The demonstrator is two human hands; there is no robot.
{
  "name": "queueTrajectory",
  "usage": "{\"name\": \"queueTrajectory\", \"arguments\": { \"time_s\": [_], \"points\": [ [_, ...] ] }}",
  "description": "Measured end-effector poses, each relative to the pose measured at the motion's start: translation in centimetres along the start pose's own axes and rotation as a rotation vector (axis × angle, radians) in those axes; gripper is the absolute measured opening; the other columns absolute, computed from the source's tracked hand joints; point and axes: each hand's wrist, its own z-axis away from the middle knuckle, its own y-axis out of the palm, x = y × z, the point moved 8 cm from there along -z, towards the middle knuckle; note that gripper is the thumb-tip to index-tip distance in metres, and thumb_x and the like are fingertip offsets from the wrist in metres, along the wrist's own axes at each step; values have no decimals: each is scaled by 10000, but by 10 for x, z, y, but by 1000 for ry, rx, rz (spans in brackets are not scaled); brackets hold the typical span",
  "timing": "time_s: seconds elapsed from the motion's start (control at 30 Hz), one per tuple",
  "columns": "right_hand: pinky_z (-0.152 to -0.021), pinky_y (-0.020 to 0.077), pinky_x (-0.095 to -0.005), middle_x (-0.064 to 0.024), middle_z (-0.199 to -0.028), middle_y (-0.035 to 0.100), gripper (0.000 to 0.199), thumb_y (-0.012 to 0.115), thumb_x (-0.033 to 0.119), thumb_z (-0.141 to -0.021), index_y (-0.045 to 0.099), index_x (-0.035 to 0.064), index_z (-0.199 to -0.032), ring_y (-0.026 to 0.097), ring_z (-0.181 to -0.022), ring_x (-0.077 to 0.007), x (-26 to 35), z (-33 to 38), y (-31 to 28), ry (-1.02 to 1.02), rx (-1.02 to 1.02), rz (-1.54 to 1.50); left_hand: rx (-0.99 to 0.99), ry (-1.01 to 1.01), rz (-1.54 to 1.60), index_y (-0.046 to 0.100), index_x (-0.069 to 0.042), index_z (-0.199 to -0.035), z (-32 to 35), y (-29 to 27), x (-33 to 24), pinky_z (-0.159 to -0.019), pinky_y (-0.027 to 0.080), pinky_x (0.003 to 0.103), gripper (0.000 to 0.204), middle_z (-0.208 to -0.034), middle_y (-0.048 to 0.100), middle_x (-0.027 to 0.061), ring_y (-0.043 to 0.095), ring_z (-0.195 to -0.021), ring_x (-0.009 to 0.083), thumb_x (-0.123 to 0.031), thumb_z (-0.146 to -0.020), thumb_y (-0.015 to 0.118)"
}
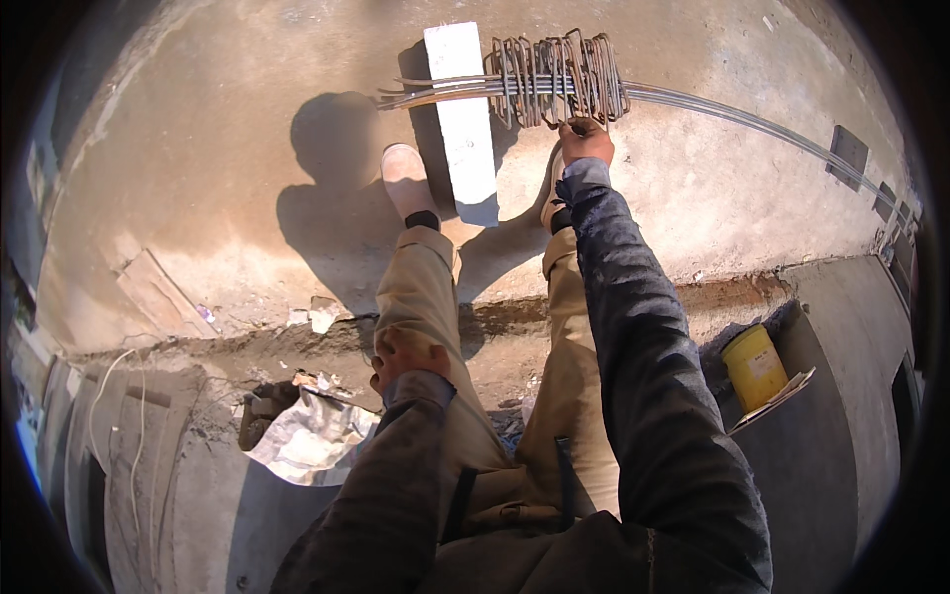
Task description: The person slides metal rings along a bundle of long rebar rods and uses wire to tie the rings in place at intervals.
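My right hand (586,141) reaches far forward, its fingers closed on the lower edge of a bunch of rusty steel stirrups (564,79). These bent rectangular rings hang side by side around several long reinforcing bars (732,104). The bars cross a pale white block (460,129) near their left ends and run off to the far right. On my left knee rests my left hand (408,358), fingers apart and holding nothing.
A torn sack (312,436) lies left of my legs on a grey concrete ledge. To the right stands a yellow bucket (754,366) beside a flat board. A flat slab (163,294) lies at left. Small debris litters the trench edge by my knees.
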Motion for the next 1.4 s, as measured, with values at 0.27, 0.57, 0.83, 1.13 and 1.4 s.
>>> {"name": "queueTrajectory", "arguments": {
  "time_s": [0.27,0.57,0.83,1.13,1.4],
  "points": [
    [-725,502,-318,-101,-808,673,246,684,232,-695,682,78,-887,652,-782,-251,9,1,-11,-46,-24,-8,3,-3,-3,335,-76,-1324,2,-1,-1,-924,374,461,761,-1264,409,129,450,-1125,318,-374,-669,583],
    [-786,487,-367,-113,-1027,610,226,582,221,-772,675,175,-973,607,-883,-295,71,-33,-25,-445,-10,157,-4,15,6,334,-86,-1317,2,1,-2,-913,381,465,750,-1258,412,127,453,-1122,321,-374,-671,584],
    [-826,472,-410,-90,-1053,610,255,527,257,-818,648,211,-1038,594,-959,-292,91,-45,-14,-400,47,497,-27,7,-9,338,-93,-1311,2,1,-2,-911,386,464,740,-1259,414,124,458,-1119,314,-373,-673,588],
    [-789,497,-409,-114,-1051,614,264,456,158,-838,640,119,-1022,609,-958,-301,101,-55,-11,-381,110,746,-12,-3,6,339,-74,-1322,0,1,-1,-904,394,467,763,-1262,408,133,462,-1105,330,-366,-664,591],
    [-774,497,-404,-136,-981,638,237,487,163,-808,638,121,-985,616,-911,-312,99,-60,-11,-370,88,814,-20,10,6,337,-77,-1315,-2,3,4,-901,401,461,754,-1287,385,134,451,-1114,336,-378,-668,580]
  ]
}}
